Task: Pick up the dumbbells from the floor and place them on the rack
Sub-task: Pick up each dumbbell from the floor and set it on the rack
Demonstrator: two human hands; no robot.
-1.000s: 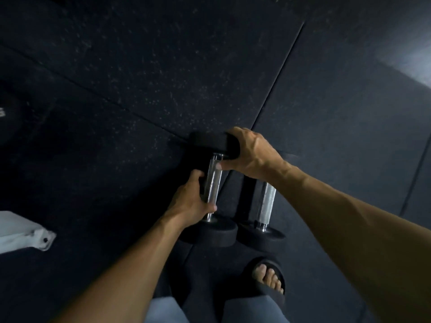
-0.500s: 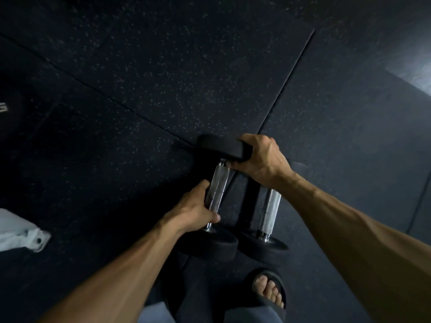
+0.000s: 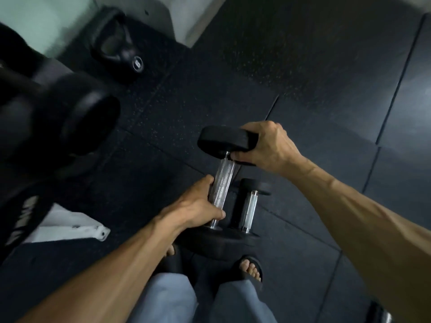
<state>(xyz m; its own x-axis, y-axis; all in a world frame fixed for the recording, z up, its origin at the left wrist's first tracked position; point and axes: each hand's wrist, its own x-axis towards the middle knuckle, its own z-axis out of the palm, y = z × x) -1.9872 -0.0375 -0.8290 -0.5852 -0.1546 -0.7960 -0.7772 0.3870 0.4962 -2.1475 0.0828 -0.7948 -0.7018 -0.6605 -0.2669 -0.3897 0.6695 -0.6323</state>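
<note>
I am gripping one dumbbell (image 3: 222, 183) (raised off the floor (image 3: 303, 78)): left hand (image 3: 196, 207) wrapping its handle, right hand (image 3: 270, 146) clasping its far head. Second dumbbell (image 3: 249, 207) is lying just beside.

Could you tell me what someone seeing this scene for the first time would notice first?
Most striking is the dumbbell at centre, held in both hands: the left hand grips its chrome handle and the right hand grips the far head. Just to its right a second dumbbell lies on the dark rubber floor. A kettlebell sits at upper left by the wall.
</note>
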